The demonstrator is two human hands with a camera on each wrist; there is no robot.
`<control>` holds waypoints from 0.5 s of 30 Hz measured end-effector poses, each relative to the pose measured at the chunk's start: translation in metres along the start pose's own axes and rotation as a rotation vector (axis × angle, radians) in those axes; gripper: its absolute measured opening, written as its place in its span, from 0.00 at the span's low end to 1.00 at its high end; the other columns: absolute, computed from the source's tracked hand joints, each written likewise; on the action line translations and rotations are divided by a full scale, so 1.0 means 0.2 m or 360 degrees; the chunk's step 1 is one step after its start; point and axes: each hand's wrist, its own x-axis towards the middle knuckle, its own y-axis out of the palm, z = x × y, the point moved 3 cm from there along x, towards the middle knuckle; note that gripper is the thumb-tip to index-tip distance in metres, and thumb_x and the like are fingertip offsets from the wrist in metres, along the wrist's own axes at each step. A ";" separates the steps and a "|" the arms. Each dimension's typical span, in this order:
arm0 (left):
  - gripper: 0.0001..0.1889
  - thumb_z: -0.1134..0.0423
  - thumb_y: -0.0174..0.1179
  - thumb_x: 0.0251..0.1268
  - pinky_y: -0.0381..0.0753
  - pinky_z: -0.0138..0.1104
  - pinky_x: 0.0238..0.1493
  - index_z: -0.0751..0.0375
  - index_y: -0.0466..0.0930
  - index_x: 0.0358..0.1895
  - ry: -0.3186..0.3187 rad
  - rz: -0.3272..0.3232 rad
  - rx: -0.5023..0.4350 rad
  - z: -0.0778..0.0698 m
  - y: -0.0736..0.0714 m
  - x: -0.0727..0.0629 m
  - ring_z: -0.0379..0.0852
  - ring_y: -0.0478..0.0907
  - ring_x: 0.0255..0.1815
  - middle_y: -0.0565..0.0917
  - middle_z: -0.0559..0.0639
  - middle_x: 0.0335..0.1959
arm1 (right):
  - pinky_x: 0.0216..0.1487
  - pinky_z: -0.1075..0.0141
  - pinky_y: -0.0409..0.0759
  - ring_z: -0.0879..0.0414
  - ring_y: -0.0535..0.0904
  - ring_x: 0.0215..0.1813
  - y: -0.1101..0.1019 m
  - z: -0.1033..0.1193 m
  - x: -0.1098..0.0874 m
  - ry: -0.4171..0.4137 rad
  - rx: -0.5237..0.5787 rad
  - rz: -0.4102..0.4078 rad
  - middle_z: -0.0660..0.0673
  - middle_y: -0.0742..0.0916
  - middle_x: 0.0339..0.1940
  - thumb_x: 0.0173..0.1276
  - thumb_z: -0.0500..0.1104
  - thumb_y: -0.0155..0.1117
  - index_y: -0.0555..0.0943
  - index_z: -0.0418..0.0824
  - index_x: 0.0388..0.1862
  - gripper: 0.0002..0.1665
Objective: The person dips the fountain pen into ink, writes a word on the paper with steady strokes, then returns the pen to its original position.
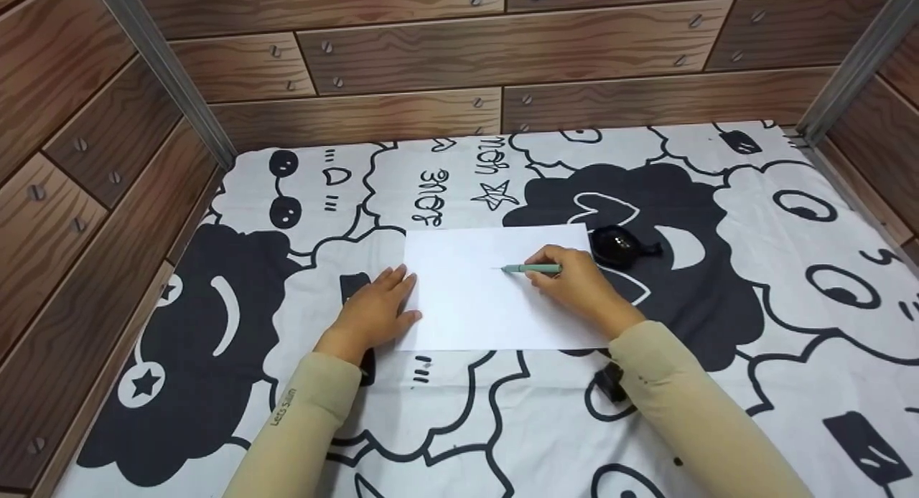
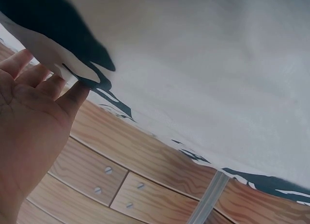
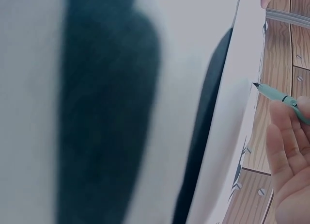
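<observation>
A blank-looking white sheet of paper (image 1: 459, 304) lies on the patterned cloth, with a short faint line just left of the pen's tip. My right hand (image 1: 578, 286) pinches a green pen (image 1: 533, 268) between thumb and fingers, its dark tip at the paper near the middle. The right wrist view shows the same pen (image 3: 273, 94) in my fingers, its pointed nib against the sheet. At the paper's left edge my left hand (image 1: 373, 308) rests with fingers spread, fingertips on the margin. From below, the left wrist view shows that hand (image 2: 36, 112) with relaxed fingers.
A glossy black rounded object (image 1: 619, 247) with a narrow end sits by the paper's right edge. Another small black thing (image 1: 610, 383) is partly behind the right sleeve. Black-and-white cartoon cloth (image 1: 445, 426) covers the table; wood-plank-patterned walls (image 1: 502, 53) enclose it.
</observation>
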 end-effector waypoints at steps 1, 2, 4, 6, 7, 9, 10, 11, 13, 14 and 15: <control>0.33 0.47 0.54 0.69 0.53 0.48 0.70 0.57 0.60 0.73 -0.0001 -0.0001 -0.0004 0.00 0.00 0.00 0.53 0.49 0.75 0.56 0.53 0.74 | 0.35 0.70 0.75 0.57 0.77 0.32 0.00 0.00 0.00 0.0006 0.0006 0.0000 0.48 0.86 0.31 0.61 0.37 0.68 0.85 0.39 0.37 0.05; 0.33 0.47 0.54 0.69 0.53 0.48 0.70 0.57 0.60 0.73 -0.0002 0.0002 -0.0005 0.00 0.00 0.00 0.53 0.49 0.75 0.56 0.53 0.74 | 0.35 0.71 0.75 0.58 0.77 0.32 -0.01 0.00 0.00 0.0009 0.0011 0.0000 0.48 0.86 0.31 0.61 0.36 0.68 0.84 0.38 0.37 0.05; 0.33 0.47 0.54 0.69 0.53 0.48 0.71 0.56 0.60 0.73 -0.0005 0.0010 0.0000 0.00 0.00 0.00 0.52 0.48 0.75 0.56 0.53 0.74 | 0.34 0.71 0.76 0.58 0.77 0.31 -0.02 -0.01 -0.01 0.0012 0.0021 0.0003 0.48 0.86 0.31 0.62 0.36 0.68 0.84 0.38 0.37 0.05; 0.33 0.47 0.54 0.69 0.53 0.48 0.71 0.56 0.59 0.73 -0.0008 0.0012 -0.0001 0.00 0.00 0.00 0.52 0.48 0.75 0.56 0.53 0.75 | 0.34 0.72 0.76 0.58 0.78 0.31 -0.02 -0.01 -0.02 0.0025 0.0026 0.0000 0.48 0.86 0.31 0.62 0.36 0.68 0.84 0.37 0.37 0.05; 0.33 0.47 0.54 0.69 0.53 0.48 0.71 0.56 0.59 0.73 -0.0010 0.0013 -0.0001 0.00 0.00 0.00 0.52 0.48 0.75 0.56 0.53 0.75 | 0.34 0.72 0.76 0.58 0.78 0.31 -0.03 -0.01 -0.02 0.0033 0.0027 -0.0002 0.48 0.86 0.31 0.62 0.36 0.68 0.84 0.38 0.38 0.05; 0.33 0.47 0.54 0.69 0.53 0.48 0.71 0.56 0.59 0.73 -0.0012 0.0012 -0.0004 0.00 0.00 0.00 0.53 0.48 0.75 0.56 0.53 0.75 | 0.34 0.71 0.77 0.58 0.79 0.30 -0.03 -0.02 -0.02 0.0046 0.0025 -0.0002 0.49 0.86 0.30 0.62 0.37 0.67 0.84 0.38 0.38 0.05; 0.33 0.47 0.54 0.69 0.53 0.48 0.71 0.56 0.59 0.73 -0.0012 0.0011 -0.0006 0.00 0.00 0.00 0.53 0.48 0.75 0.56 0.53 0.75 | 0.34 0.71 0.77 0.58 0.79 0.30 -0.04 -0.02 -0.03 0.0051 0.0023 -0.0003 0.49 0.86 0.30 0.62 0.37 0.67 0.84 0.38 0.38 0.05; 0.33 0.47 0.54 0.69 0.53 0.48 0.70 0.56 0.59 0.73 -0.0014 0.0010 -0.0008 0.00 0.00 0.00 0.53 0.48 0.75 0.56 0.53 0.75 | 0.34 0.70 0.77 0.58 0.79 0.30 -0.04 -0.02 -0.03 0.0057 0.0024 -0.0005 0.49 0.87 0.30 0.63 0.37 0.67 0.84 0.38 0.38 0.06; 0.33 0.47 0.54 0.69 0.53 0.48 0.70 0.56 0.59 0.73 -0.0016 0.0011 -0.0006 0.00 0.00 0.00 0.52 0.48 0.75 0.56 0.52 0.75 | 0.34 0.70 0.77 0.58 0.80 0.30 -0.05 -0.02 -0.03 0.0064 0.0028 -0.0006 0.49 0.87 0.30 0.63 0.37 0.67 0.84 0.38 0.38 0.06; 0.33 0.47 0.54 0.69 0.53 0.48 0.70 0.56 0.59 0.73 -0.0015 0.0010 -0.0007 0.00 0.00 0.00 0.53 0.48 0.75 0.56 0.53 0.75 | 0.34 0.69 0.77 0.58 0.80 0.30 -0.05 -0.02 -0.04 0.0065 0.0032 -0.0006 0.49 0.87 0.29 0.63 0.37 0.67 0.84 0.38 0.38 0.06; 0.33 0.47 0.54 0.69 0.53 0.48 0.70 0.56 0.59 0.73 -0.0015 0.0010 -0.0007 0.00 0.00 0.00 0.53 0.48 0.75 0.56 0.53 0.75 | 0.35 0.69 0.77 0.58 0.80 0.30 -0.06 -0.03 -0.04 0.0064 0.0034 -0.0006 0.49 0.87 0.30 0.63 0.37 0.67 0.84 0.38 0.39 0.06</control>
